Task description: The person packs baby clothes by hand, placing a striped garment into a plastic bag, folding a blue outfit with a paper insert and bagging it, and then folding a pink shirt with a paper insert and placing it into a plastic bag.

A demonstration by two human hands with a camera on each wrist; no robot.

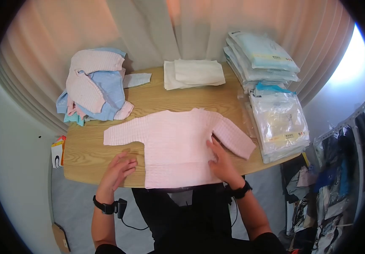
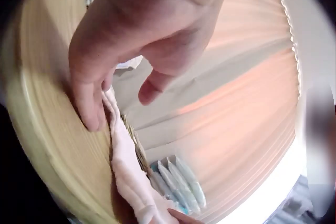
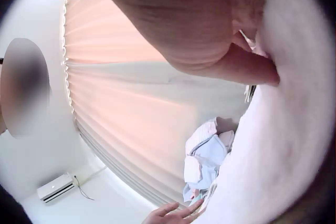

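Note:
A pale pink knitted sweater (image 1: 176,146) lies spread out on the wooden table, its hem at the front edge and both sleeves out to the sides. My right hand (image 1: 222,163) rests on its right side, just below where the sleeve joins. In the right wrist view a fingertip (image 3: 270,74) touches the pink cloth. To the left of the sweater, my left hand (image 1: 119,169) hovers over the wood with loosely bent fingers and holds nothing. Its fingers appear right beside the sweater's edge (image 2: 126,155) in the left wrist view.
Folded knitwear in pink and blue (image 1: 93,84) is heaped at the back left. Cream folded cloths (image 1: 195,74) lie at the back middle. Clear-bagged garments (image 1: 277,122) are stacked along the right, with another bagged pile (image 1: 263,53) behind. A curtain (image 1: 148,34) hangs behind the table (image 1: 81,156).

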